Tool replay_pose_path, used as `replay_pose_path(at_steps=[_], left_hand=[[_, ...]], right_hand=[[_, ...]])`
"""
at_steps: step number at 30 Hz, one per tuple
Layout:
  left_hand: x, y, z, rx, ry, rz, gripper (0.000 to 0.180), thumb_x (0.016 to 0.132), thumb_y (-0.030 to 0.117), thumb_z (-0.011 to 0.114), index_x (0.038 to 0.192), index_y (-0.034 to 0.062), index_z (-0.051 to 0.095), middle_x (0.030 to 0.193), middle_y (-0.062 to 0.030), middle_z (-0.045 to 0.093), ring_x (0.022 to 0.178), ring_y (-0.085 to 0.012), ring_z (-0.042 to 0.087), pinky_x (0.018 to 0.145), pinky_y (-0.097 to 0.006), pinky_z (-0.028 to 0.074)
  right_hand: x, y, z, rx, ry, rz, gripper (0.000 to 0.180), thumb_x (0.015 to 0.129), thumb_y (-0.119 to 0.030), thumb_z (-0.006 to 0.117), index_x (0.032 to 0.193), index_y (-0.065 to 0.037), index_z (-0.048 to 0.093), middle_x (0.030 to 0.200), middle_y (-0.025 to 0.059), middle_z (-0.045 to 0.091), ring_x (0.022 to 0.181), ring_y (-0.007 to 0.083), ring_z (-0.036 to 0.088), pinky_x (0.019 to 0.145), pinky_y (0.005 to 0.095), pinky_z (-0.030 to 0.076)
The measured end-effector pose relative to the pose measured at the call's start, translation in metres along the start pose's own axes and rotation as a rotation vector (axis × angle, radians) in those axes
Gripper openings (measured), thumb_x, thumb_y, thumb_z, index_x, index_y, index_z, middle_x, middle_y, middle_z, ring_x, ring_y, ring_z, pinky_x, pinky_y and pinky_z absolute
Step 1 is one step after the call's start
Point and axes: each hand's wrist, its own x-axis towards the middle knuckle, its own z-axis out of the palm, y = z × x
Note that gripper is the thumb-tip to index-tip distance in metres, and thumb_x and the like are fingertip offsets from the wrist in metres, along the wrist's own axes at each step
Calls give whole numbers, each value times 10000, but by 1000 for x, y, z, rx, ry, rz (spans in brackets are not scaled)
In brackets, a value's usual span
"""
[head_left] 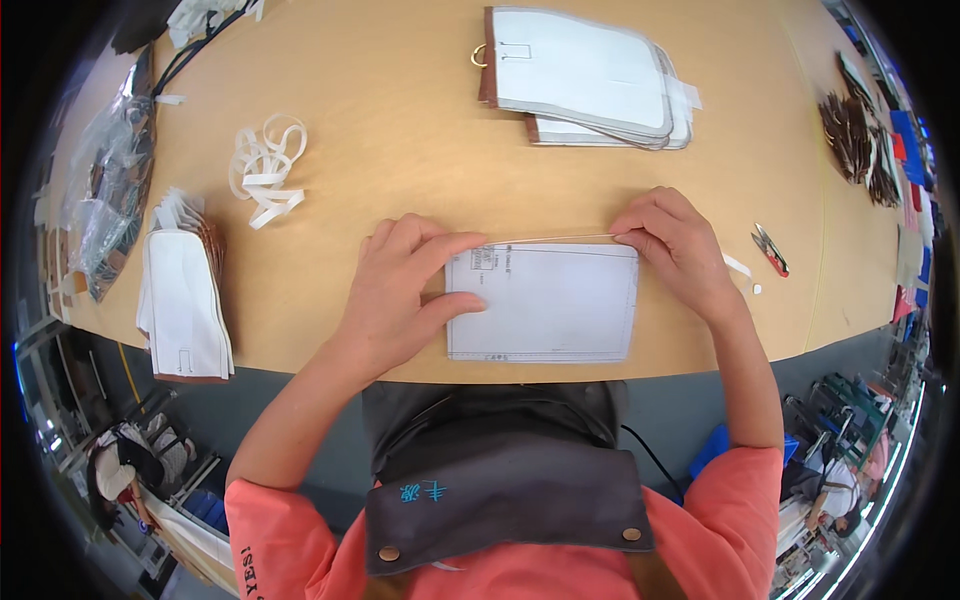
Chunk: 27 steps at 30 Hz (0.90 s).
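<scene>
A flat white rectangular card (550, 305) with dark printed lines lies on the table in front of me. Along its far edge runs a thin pale strip (555, 239), seemingly white tape seen edge-on. My left hand (395, 285) has thumb and index finger apart; the thumb rests on the card's left side and the index fingertip touches the strip's left end. At the card's far right corner, my right hand (675, 250) pinches the strip between thumb and fingers. A short white tape end (738, 266) shows just right of that hand.
Small red-handled thread snips (771, 250) lie at right. White-and-brown panels (580, 65) are stacked at the far middle, with another stack (183, 300) at left. A loose coil of white tape (265, 170) and a clear plastic bag (105, 190) sit farther left. Brown pieces (850, 140) lie far right.
</scene>
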Motion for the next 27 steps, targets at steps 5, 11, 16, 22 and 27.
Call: replay_pose_path(at_steps=[5,11,16,22,27], left_hand=[[-1,2,-1,11,-24,-25,561,707,183,848,1241,143,680,1014,-46,567,1011,-249,508,931,-361,407],[2,5,-6,24,-79,-2,585,729,193,835,1288,171,663,995,-46,555,978,-243,495,911,-356,404],[4,6,-8,61,-92,21,595,738,206,828,1307,190,655,980,-48,545,945,-243,490,880,-355,407],[5,7,-10,73,-110,49,600,746,195,813,1323,205,648,976,-45,546,934,-240,495,869,-362,413],[4,6,-9,96,-98,69,598,742,182,811,1317,205,651,975,-45,547,929,-245,501,870,-367,415]], right_hand=[[-17,6,-3,72,75,178,36,872,-49,691,904,-44,673,841,64,608,826,236,590,723,345,497],[-18,0,0,219,127,261,49,885,-22,678,934,-25,678,864,66,623,800,191,611,695,293,538],[-18,-1,-2,228,109,299,82,872,-5,680,951,-28,688,871,68,619,802,180,608,711,291,535],[-19,-1,-2,238,89,310,97,853,3,679,945,-25,689,870,66,618,794,163,599,707,280,518],[-17,0,-4,267,70,345,82,851,-7,679,931,-22,691,856,62,617,790,157,594,705,272,508]])
